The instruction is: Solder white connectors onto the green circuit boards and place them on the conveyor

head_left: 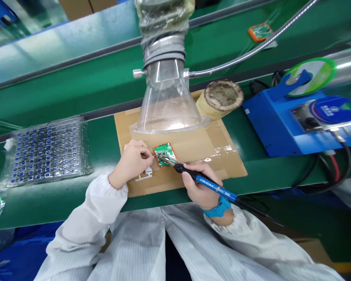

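A green circuit board with an orange edge lies on a sheet of cardboard. In my right hand is a blue soldering iron, held like a pen, its tip over the board's parts. I cannot tell whether the tip touches them. At the board's left edge, my left hand is closed in a pinch; what sits between the fingertips is too small to make out. Just below that hand, a small white plastic piece with a bit of yellow rests on the cardboard.
Above the board hangs a clear funnel-shaped extractor hood. A yellowish round pot stands behind it to the right. The blue soldering machine occupies the right side. Stacked clear trays of small blue parts lie left. Another orange-edged board is at the back.
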Tool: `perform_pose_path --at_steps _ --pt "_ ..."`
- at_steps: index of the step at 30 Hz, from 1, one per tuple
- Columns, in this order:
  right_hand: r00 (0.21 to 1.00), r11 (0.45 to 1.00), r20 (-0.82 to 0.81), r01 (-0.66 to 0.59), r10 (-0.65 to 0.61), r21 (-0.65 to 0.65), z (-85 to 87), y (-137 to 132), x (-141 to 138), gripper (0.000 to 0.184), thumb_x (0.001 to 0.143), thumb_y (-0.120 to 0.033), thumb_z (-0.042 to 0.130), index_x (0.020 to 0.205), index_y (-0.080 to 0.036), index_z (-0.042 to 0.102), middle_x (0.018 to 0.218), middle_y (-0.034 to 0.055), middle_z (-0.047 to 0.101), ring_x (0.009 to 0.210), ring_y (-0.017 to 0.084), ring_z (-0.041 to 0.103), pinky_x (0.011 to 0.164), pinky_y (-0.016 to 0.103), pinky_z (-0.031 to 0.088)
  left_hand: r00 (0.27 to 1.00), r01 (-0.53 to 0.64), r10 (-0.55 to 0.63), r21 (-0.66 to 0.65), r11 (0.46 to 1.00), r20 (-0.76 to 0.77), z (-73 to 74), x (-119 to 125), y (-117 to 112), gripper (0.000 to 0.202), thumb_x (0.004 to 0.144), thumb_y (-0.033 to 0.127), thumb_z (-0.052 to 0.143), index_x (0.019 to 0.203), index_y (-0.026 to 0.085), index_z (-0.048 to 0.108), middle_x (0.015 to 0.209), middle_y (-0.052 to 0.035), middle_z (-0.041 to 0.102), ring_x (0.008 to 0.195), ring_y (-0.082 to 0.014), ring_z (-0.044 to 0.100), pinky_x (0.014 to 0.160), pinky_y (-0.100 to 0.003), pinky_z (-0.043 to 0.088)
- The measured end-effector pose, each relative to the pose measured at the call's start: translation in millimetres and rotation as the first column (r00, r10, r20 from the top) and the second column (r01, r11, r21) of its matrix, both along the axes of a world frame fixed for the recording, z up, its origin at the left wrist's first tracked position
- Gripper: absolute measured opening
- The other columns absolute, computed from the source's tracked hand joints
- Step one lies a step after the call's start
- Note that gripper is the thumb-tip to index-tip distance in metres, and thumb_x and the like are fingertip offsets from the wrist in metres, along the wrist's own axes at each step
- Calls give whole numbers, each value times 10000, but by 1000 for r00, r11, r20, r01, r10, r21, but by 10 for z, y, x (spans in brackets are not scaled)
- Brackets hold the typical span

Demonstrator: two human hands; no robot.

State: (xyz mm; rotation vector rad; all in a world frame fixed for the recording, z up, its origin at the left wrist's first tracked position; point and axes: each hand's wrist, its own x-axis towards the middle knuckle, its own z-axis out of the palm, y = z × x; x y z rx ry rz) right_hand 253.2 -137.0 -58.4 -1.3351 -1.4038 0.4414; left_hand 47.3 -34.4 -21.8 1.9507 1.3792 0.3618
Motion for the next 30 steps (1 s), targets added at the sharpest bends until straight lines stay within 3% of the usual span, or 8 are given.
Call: perform_pose_path --at_steps 26,30 --pt "998 998 -17 -57 58 16 -9 -19 11 89 863 -229 712 940 -258 677 805 23 729 709 204 721 644 348 601 1000 2 -2 10 1000 -7 -5 6 -9 218 799 125 716 603 194 652 864 -25 710 949 -226 587 940 -438 423" --pt "994 996 -63 85 -85 4 -68 -12 88 67 877 -304 716 909 -251 690 826 41 739 757 230 735 678 378 614 1000 -1 1 8 1000 3 -7 4 -12 220 792 118 710 597 195 641 857 -25 711 950 -229 590 931 -435 427"
